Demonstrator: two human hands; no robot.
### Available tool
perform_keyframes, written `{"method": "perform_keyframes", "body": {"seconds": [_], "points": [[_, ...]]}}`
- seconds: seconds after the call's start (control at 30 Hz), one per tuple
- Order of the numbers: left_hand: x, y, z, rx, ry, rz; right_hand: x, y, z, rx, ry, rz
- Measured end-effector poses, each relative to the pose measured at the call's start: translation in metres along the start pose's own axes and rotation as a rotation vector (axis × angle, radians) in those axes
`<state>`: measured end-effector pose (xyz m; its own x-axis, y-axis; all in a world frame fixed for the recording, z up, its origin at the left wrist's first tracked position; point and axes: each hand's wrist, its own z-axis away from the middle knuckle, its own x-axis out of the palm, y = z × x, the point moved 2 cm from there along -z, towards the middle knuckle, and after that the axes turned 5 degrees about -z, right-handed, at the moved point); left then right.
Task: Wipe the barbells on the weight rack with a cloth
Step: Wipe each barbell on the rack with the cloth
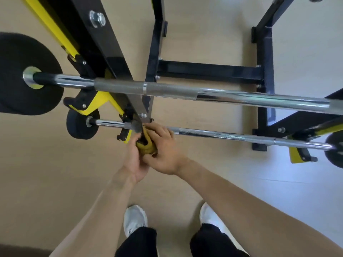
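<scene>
Centre of the frame, our hands: both meet on one yellow cloth point(146, 145) at the lower barbell point(222, 135).
Right hand point(163, 151): we see it from the back, fingers curled over the top of the cloth and the bar beneath it, gripping.
Left hand point(134, 160): it comes up from below, palm turned toward the cloth, fingers and thumb wrapped round the bunched lower part, holding it.
Cloth: it is folded into a thick wad round the bar, just right of the yellow hook point(126, 134) that carries the bar; how much of the bar it covers we cannot tell.
Lower barbell: thin and chrome, it runs from a small black plate point(79, 125) at centre left to another plate point(336, 151) at the right edge, resting on a second yellow hook point(297, 154) at lower right.
Upper barbell point(185, 89): thicker, with a knurled grey middle and shiny ends, it crosses the whole frame above our hands, apart from them, with a large black plate point(22, 75) at the left edge.
Weight rack point(104, 39): black uprights with yellow trim rise toward the upper left, and a black base frame point(209, 70) lies on the floor at upper centre.
Floor point(46, 173): light tan.
Bottom of the frame: our white shoes point(134, 219) and dark trouser legs point(137, 242).
</scene>
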<state>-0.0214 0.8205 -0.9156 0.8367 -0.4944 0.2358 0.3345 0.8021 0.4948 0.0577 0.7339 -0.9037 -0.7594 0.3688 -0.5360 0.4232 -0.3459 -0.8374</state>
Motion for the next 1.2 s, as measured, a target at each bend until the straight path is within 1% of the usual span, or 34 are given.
{"method": "perform_keyframes", "body": {"seconds": [0.03, 0.1, 0.17, 0.2, 0.23, 0.27, 0.3, 0.37, 0.4, 0.47, 0.53, 0.63, 0.7, 0.77, 0.8, 0.83, 0.9, 0.97, 1.03, 1.07, 1.13, 1.2], "points": [[0.008, -0.007, -0.007, 0.025, 0.005, 0.011, -0.010, 0.013, 0.005, 0.009, -0.059, -0.055], [0.019, -0.015, -0.021, 0.054, -0.076, -0.034, -0.027, 0.037, 0.012, 0.090, -0.138, -0.228], [0.028, -0.023, -0.033, 0.062, -0.135, -0.118, -0.037, 0.062, 0.013, 0.263, -0.090, -0.482], [0.030, -0.023, -0.039, 0.042, -0.167, -0.170, -0.040, 0.073, 0.010, 0.330, -0.046, -0.543], [0.032, -0.021, -0.043, 0.030, -0.230, -0.239, -0.043, 0.082, 0.004, 0.364, -0.017, -0.526], [0.034, -0.017, -0.045, 0.022, -0.307, -0.296, -0.046, 0.090, -0.003, 0.342, -0.001, -0.409], [0.032, -0.015, -0.052, 0.024, -0.350, -0.348, -0.048, 0.097, -0.011, 0.289, 0.003, -0.247], [0.018, -0.009, -0.069, 0.038, -0.358, -0.404, -0.047, 0.102, -0.028, 0.159, 0.033, 0.008], [0.007, -0.007, -0.079, 0.036, -0.337, -0.423, -0.045, 0.102, -0.038, 0.098, 0.081, 0.058], [-0.016, -0.007, -0.097, -0.014, -0.295, -0.494, -0.039, 0.097, -0.062, 0.013, 0.170, 0.109], [-0.038, -0.012, -0.109, -0.113, -0.254, -0.569, -0.030, 0.090, -0.087, -0.022, 0.209, 0.158], [-0.058, -0.020, -0.119, -0.247, -0.272, -0.681, -0.013, 0.074, -0.115, -0.120, 0.274, 0.189], [-0.073, -0.024, -0.127, -0.287, -0.300, -0.787, 0.003, 0.065, -0.126, -0.228, 0.240, 0.156], [-0.088, -0.030, -0.134, -0.293, -0.362, -0.855, 0.020, 0.060, -0.132, -0.294, 0.186, 0.171], [-0.094, -0.033, -0.138, -0.264, -0.412, -0.851, 0.025, 0.058, -0.134, -0.309, 0.171, 0.176], [-0.100, -0.035, -0.141, -0.197, -0.453, -0.799, 0.027, 0.054, -0.135, -0.323, 0.163, 0.176], [-0.107, -0.037, -0.144, -0.001, -0.454, -0.548, 0.023, 0.042, -0.136, -0.350, 0.142, 0.181], [-0.112, -0.038, -0.145, 0.129, -0.443, -0.229, 0.014, 0.030, -0.137, -0.339, 0.069, 0.220], [-0.113, -0.039, -0.145, 0.159, -0.461, -0.016, 0.010, 0.030, -0.142, -0.293, 0.008, 0.307], [-0.114, -0.040, -0.146, 0.154, -0.456, 0.030, 0.013, 0.034, -0.145, -0.280, 0.013, 0.355], [-0.113, -0.040, -0.148, 0.148, -0.387, 0.034, 0.023, 0.049, -0.150, -0.247, 0.056, 0.429], [-0.110, -0.042, -0.154, 0.143, -0.302, 0.048, 0.040, 0.067, -0.150, -0.163, 0.110, 0.541]]}}
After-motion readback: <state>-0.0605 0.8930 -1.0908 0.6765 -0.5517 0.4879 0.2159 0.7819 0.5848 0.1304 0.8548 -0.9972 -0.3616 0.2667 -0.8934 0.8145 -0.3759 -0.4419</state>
